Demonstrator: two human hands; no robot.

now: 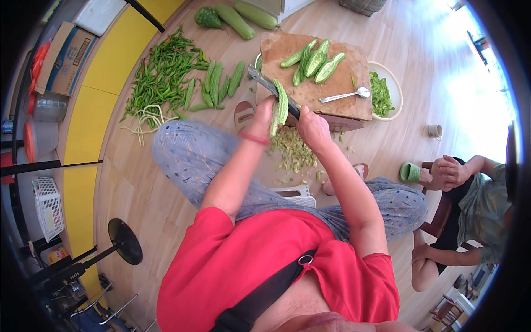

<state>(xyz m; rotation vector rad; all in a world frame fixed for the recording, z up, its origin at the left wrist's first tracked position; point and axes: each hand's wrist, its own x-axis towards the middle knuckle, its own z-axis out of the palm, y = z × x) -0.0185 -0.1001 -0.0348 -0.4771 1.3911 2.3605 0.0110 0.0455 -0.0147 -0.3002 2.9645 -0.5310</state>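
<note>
My left hand point(264, 117) is closed round a pale green bitter melon point(283, 104), which is held upright near the front left corner of a wooden chopping block point(345, 61). In my right hand point(314, 131) is the black handle of a knife point(261, 78). Its blade slants up to the left and passes behind the melon; whether it is cutting in cannot be seen. Several halved bitter melons point(317, 58) lie on the block. A metal spoon point(346, 94) rests near its right edge.
Right of the block stands a white bowl point(399, 99) of cut green pieces point(380, 95). Pith scraps point(298, 148) litter the floor below. Green chillies point(166, 69), whole bitter melons point(214, 83) and gourds point(235, 21) lie left and behind. Another person point(470, 205) sits at right, near a cup point(435, 131).
</note>
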